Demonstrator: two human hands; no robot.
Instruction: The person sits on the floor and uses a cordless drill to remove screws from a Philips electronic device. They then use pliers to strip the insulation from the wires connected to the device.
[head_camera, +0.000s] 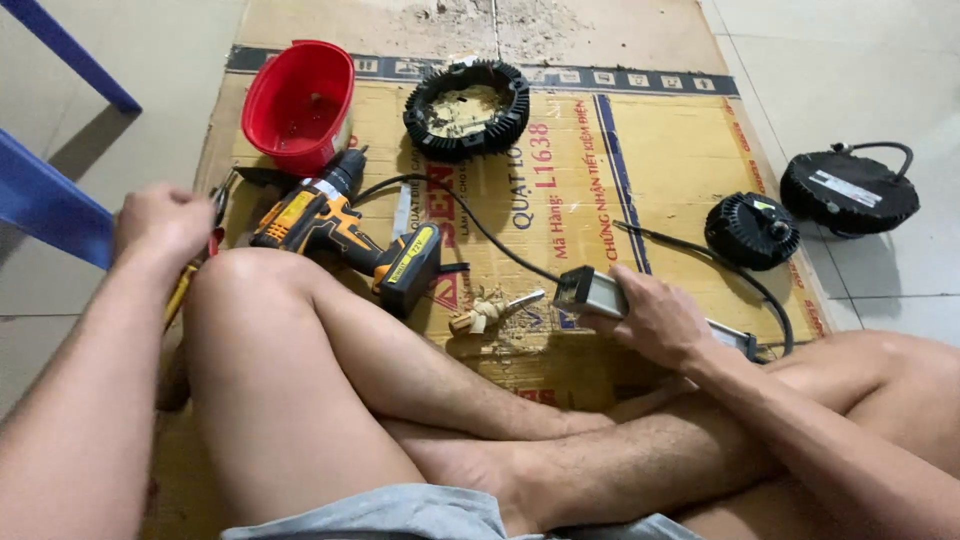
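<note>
A flattened cardboard sheet (660, 150) covers the tiled floor (850, 60), carrying a red bowl (297, 100), a cordless drill (345, 235) and two black finned discs (467, 108), a third disc (850, 190) on the tiles.

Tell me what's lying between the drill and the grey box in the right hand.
In the head view, a black cable and a small pale bundle lie on the cardboard between drill and box.
</note>
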